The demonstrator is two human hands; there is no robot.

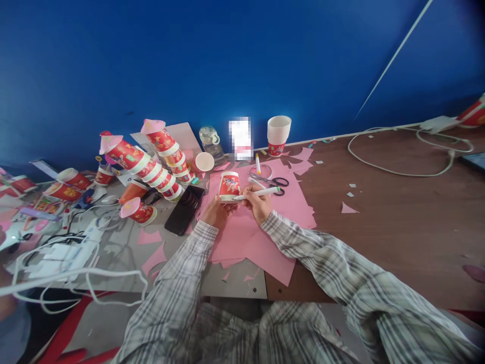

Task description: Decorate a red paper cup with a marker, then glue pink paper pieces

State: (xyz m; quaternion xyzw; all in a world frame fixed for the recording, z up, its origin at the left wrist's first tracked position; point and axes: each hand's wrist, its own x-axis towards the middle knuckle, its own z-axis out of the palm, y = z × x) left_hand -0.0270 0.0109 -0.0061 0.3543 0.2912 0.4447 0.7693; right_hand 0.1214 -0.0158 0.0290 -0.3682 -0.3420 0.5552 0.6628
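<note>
My left hand (219, 212) is closed around the lower part of a red printed paper cup (229, 184), which is upside down with its white rim toward me. Between the fingers of my right hand (258, 203) is a white marker (268, 191) with a green end; its tip points left, at the cup's rim. I cannot tell whether the tip touches. Both hands are above pink paper sheets (261, 237). Just beyond my right hand lie black-handled scissors (279, 183) and another marker with a yellowish end (258, 164).
Stacked red cups (146, 167) with pink paper tops stand at the left, near a black phone (184, 210). A water bottle (212, 146) and nested white cups (279, 132) stand by the blue wall. White cables (87, 273) lie left; another cable (401, 174) loops right.
</note>
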